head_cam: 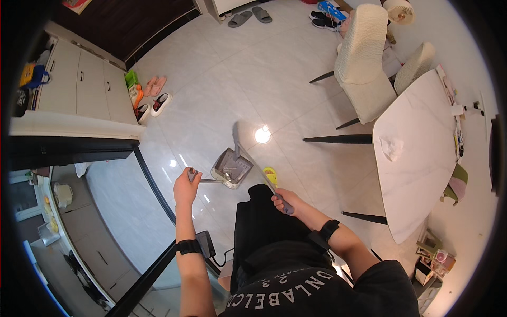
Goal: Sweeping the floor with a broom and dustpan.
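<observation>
My left hand (187, 185) is closed around the handle of a grey long-handled dustpan (239, 167), whose pan rests on the tiled floor ahead of my feet. My right hand (284, 201) grips the handle of a grey broom (236, 136). The broom's shaft slants up and left from that hand, and its narrow head is over the far right edge of the pan. What the pan holds is too small to tell. A yellow slipper (270, 176) shows just beneath the broom's shaft.
At the right stand a white marble-patterned table (416, 158) with dark legs and a cream chair (362, 59). Shoes (160, 104) lie by the white cabinet (91, 83) at left. Grey slippers (240, 19) are at the far side. A black door track (156, 186) crosses the floor at left.
</observation>
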Demonstrator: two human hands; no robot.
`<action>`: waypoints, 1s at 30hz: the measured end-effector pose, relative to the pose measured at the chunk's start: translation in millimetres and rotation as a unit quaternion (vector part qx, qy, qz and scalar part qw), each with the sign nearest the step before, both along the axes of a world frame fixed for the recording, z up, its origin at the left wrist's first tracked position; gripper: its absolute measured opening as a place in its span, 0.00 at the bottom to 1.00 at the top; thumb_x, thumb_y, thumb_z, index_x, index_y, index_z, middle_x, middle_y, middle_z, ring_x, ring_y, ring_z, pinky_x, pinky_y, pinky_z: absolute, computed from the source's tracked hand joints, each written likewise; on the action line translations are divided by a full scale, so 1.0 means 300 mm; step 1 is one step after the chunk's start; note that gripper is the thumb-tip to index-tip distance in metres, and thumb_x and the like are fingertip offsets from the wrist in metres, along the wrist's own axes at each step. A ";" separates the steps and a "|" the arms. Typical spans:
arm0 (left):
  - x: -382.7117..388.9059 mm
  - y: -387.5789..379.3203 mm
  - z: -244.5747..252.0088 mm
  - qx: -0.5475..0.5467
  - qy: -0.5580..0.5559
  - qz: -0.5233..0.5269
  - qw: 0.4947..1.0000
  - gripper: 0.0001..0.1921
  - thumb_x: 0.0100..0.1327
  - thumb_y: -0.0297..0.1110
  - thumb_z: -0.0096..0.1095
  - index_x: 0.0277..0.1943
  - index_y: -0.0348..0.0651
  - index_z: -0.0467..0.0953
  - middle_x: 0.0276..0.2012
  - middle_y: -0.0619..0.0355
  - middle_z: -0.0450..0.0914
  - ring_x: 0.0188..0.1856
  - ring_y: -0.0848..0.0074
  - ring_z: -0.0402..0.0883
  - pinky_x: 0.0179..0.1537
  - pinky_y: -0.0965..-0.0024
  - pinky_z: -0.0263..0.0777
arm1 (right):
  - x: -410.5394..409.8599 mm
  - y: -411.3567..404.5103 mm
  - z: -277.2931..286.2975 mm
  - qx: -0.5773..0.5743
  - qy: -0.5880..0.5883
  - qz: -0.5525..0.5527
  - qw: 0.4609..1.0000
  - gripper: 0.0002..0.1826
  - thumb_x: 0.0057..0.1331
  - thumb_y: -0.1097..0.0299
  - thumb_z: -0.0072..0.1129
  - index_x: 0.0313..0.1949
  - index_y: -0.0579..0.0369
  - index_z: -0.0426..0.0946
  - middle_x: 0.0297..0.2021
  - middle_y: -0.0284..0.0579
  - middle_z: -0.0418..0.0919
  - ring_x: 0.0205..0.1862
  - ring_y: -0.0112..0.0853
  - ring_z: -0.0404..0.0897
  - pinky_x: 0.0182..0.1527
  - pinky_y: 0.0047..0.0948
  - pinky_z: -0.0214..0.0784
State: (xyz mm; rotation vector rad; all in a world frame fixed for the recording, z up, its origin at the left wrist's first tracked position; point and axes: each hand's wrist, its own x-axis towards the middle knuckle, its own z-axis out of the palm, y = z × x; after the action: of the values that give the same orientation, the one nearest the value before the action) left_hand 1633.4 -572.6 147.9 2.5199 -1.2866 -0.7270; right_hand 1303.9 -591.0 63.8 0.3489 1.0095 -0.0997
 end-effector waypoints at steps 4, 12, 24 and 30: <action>0.004 -0.070 -0.005 -0.005 0.008 -0.018 1.000 0.17 0.55 0.44 0.61 0.40 0.41 0.73 0.30 0.48 0.79 0.33 0.56 0.78 0.34 0.62 0.69 | -0.013 -0.087 0.089 -0.149 0.057 0.068 0.985 0.15 0.66 0.64 0.43 0.51 0.46 0.56 0.22 0.38 0.66 0.15 0.23 0.63 0.13 0.21 0.56; -0.028 -0.284 -0.008 -0.051 0.063 -0.057 0.995 0.14 0.55 0.37 0.64 0.39 0.37 0.72 0.28 0.51 0.79 0.29 0.62 0.77 0.33 0.68 0.69 | -0.290 -0.314 0.039 -0.324 0.268 0.107 0.901 0.20 0.66 0.63 0.44 0.56 0.42 0.55 0.21 0.38 0.66 0.14 0.24 0.65 0.13 0.26 0.58; -0.076 -0.677 -0.140 -0.039 0.049 -0.224 0.973 0.14 0.55 0.40 0.62 0.39 0.42 0.71 0.29 0.49 0.78 0.31 0.55 0.77 0.31 0.62 0.68 | -0.374 -0.372 -0.258 -0.230 0.365 -0.019 0.902 0.22 0.64 0.67 0.43 0.56 0.40 0.49 0.19 0.39 0.64 0.15 0.27 0.64 0.15 0.29 0.59; -0.059 -0.746 -0.165 -0.027 0.029 -0.207 0.977 0.14 0.57 0.43 0.59 0.39 0.43 0.70 0.33 0.50 0.79 0.35 0.57 0.77 0.33 0.59 0.69 | -0.052 -0.201 -0.111 -0.211 0.232 0.034 0.949 0.26 0.64 0.66 0.45 0.60 0.38 0.51 0.21 0.38 0.66 0.14 0.25 0.64 0.13 0.26 0.58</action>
State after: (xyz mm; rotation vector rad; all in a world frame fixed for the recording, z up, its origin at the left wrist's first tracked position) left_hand 1615.8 -796.5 98.2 2.1895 -1.8089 -0.8260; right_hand 1288.2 -651.3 30.4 -0.1126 1.4285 -0.3428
